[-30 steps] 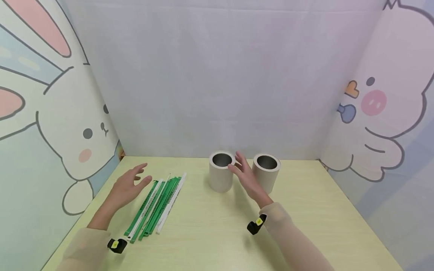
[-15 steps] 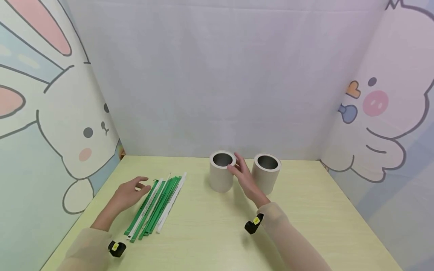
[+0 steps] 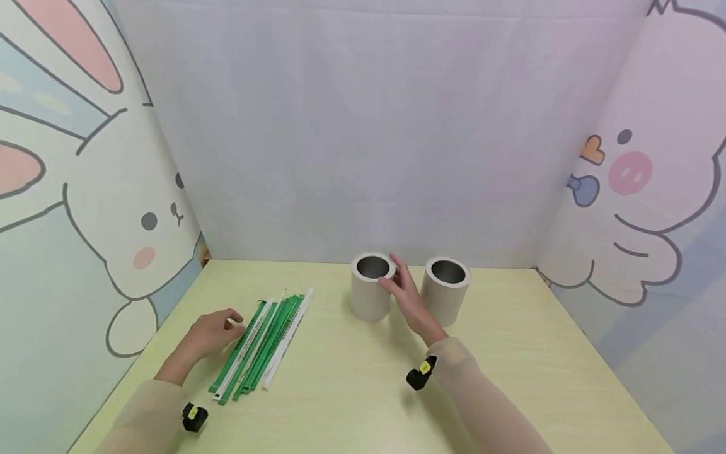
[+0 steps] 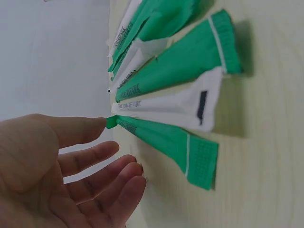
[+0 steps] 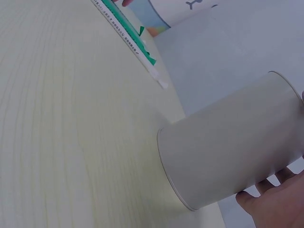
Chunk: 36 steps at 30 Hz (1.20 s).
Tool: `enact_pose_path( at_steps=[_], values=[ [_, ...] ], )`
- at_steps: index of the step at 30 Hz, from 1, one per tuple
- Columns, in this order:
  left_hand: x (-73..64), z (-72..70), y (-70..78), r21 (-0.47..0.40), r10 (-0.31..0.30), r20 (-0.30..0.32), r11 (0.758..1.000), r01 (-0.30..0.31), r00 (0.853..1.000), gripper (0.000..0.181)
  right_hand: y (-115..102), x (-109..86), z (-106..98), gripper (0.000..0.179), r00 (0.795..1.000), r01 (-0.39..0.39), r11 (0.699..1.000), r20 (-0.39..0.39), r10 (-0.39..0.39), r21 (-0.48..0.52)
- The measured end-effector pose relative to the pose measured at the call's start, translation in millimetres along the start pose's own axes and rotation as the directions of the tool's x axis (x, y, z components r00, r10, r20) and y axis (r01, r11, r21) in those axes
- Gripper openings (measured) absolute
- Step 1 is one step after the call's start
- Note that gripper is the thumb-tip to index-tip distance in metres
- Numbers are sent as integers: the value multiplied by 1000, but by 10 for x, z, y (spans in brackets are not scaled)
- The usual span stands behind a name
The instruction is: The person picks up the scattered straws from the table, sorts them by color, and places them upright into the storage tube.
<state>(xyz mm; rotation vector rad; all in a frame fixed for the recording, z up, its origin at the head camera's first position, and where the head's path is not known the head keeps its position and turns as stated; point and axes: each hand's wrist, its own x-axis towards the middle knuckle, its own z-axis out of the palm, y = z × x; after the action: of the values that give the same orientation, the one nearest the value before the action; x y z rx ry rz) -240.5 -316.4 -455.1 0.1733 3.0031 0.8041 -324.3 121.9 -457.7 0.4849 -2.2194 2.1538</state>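
Observation:
Long slim packets lie side by side at the left of the table, several in green wrappers (image 3: 263, 353) and others in white wrappers (image 3: 286, 343) with dark print. My left hand (image 3: 211, 334) is at their left side, fingers loosely bent; in the left wrist view its thumb is by the far tip of the outermost green packet (image 4: 166, 145), and contact is unclear. My right hand (image 3: 409, 302) holds an upright off-white cylindrical cup (image 3: 370, 299) by its right side, thumb at the front rim and fingers behind. The cup's inside is dark and metallic.
A second, matching cup (image 3: 443, 296) stands just right of the right hand, partly behind the wrist. The pale wooden table (image 3: 340, 391) ends at a light curtain (image 3: 363, 139) behind. Cartoon-printed side panels stand left and right.
My left hand has come down and towards me to the packets' left side, its fingers bending more. The right hand stays at the cup, its wrist shifting slightly left.

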Motion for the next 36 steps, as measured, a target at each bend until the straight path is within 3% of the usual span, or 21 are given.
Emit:
enact_pose_path(
  at_steps=[19,28,36],
  values=[
    [-19,3,78,-41,-58,81,997,62,995,23,85,14,-38,70,999,-16,1000,42,16,-8],
    [9,15,67,0,-61,65,998,61,996,21,73,26,-30,71,998,-19,1000,54,19,4],
    [15,28,106,-35,-75,49,996,76,996,24,71,15,-39,72,998,-20,1000,60,20,1]
  ],
)
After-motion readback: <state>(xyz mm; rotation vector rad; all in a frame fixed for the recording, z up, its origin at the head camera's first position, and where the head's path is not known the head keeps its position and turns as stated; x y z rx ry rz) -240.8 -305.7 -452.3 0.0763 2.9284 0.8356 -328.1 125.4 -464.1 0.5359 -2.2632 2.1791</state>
